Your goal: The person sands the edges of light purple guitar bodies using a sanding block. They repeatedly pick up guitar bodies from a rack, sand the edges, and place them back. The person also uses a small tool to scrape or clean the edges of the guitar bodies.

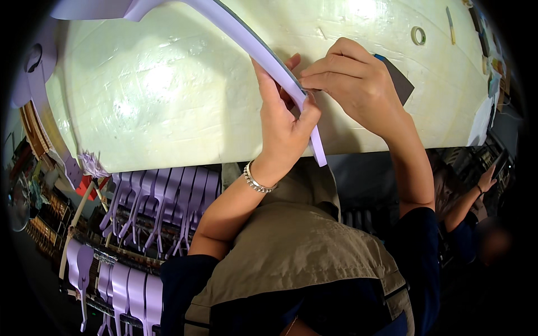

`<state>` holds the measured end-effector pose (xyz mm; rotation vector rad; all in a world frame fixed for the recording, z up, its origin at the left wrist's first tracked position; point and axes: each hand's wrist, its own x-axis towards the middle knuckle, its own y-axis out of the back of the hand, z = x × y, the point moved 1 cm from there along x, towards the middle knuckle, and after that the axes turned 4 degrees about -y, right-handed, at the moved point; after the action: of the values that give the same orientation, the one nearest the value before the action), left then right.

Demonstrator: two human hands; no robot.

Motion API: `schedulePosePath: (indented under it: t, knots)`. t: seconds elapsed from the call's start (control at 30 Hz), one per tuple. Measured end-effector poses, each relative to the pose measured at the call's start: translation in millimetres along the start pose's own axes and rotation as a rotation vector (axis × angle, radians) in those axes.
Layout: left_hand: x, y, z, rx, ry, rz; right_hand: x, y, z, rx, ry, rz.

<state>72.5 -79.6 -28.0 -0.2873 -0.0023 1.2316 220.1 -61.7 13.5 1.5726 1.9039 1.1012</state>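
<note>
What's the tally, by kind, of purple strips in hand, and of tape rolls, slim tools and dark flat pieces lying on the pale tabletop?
Purple strip, held in the left hand: 1
Tape roll: 1
Slim tool: 1
Dark flat piece: 1
Total: 4

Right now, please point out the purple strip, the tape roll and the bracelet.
Purple strip [246,41]: head view, broad face above left hand [280,126].
Tape roll [413,36]: head view, left rim.
Bracelet [254,183]: head view, mid-band.

A hand could pass over the glossy cream-coloured table [168,123] at left; rightward, a long curved lilac strip [246,43] intervenes
</note>
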Motion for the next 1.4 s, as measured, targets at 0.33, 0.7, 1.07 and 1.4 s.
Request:
schedulePosePath:
  t: [0.33,0.7,1.07,1.4]
  knots:
    - [1,0,0,0.017,0.001,0.012,-5,-4,4,0.077,-0.025,0.029]
    - [1,2,4,0.031,0.037,0.0,-12,-7,4,0.075,-0.047,0.047]
    - [2,2,4,-0.003,0.05,-0.009,-9,-5,0,0.016,-0.041,0.038]
    - [2,4,3,0.012,0.071,-0.012,-10,-7,-3,0.009,-0.061,0.051]
